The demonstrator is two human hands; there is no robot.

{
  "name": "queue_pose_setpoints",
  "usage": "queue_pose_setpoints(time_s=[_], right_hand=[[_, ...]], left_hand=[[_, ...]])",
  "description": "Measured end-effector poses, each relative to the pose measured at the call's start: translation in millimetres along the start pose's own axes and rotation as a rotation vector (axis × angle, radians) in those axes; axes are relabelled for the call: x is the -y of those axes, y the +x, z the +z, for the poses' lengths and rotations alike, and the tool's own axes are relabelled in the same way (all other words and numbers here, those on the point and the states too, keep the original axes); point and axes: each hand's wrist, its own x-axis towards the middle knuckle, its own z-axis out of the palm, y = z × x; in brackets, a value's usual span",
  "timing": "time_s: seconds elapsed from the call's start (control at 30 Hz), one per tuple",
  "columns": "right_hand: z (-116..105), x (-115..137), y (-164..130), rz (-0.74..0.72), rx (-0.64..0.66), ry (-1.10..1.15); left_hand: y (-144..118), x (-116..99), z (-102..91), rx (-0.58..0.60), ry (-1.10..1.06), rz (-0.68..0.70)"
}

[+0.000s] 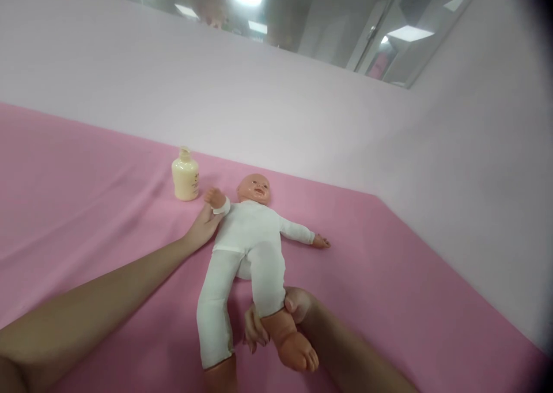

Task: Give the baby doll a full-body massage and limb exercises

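Note:
A baby doll [248, 240] in a white suit lies on its back on the pink cloth [86, 208], head toward the wall. My left hand [202, 225] grips the doll's raised arm near its wrist. Lower down, my right hand [276, 318] is wrapped around one of the doll's ankles, just above its bare foot [294, 344]. The doll's other arm stretches out to the right, and its other leg lies flat toward me.
A cream-coloured bottle [185, 177] stands upright on the cloth just left of the doll's head. A pale pink wall [302, 110] rises behind and to the right, with a window opening above.

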Motion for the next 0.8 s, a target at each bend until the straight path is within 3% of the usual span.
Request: queue_pose_setpoints(time_s=[0.1,0.3,0.47,0.8], right_hand=[[4,5,-2,0.035,0.104,0.054],[11,20,-4,0.104,0.076,0.076],[6,18,-4,0.141,0.121,0.037],[7,16,-4,0.078,0.099,0.059]], left_hand=[[2,1,-0.6,-0.103,-0.106,-0.141],[7,3,-3.0,-0.189,-0.272,-0.27],[9,8,-3.2,-0.161,-0.245,-0.237],[10,17,-4.9,-0.144,-0.136,-0.177]])
